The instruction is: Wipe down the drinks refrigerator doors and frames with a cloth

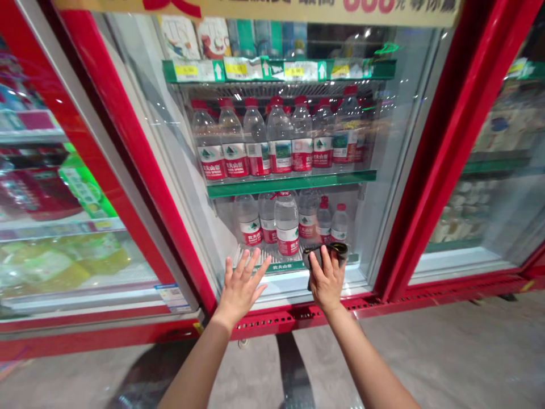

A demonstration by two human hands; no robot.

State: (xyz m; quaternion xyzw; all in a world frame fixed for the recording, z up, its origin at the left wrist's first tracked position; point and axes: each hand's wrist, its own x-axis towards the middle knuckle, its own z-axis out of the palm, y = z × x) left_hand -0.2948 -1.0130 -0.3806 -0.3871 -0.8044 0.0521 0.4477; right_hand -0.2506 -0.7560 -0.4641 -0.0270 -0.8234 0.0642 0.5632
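Observation:
Low in front of a glass-fronted drinks cooler point(394, 170), both my hands reach forward. My left hand point(240, 289) has its fingers spread and holds nothing, near the lower left of the glass. Under the fingers of my right hand point(327, 281) is a dark folded cloth point(338, 249), pressed against the lower right of the glass. Behind the pane, large water bottles point(286, 227) with red and white labels stand on the bottom shelf, with two smaller bottles to their right. Whether my left fingertips touch the glass I cannot tell.
A row of red-capped water bottles point(279, 133) stands on the green-edged middle shelf point(293, 184). Cartons point(213, 38) sit above. A yellow banner point(409, 12) crosses the top. Red-framed coolers flank this one, and the grey floor point(464, 352) lies below.

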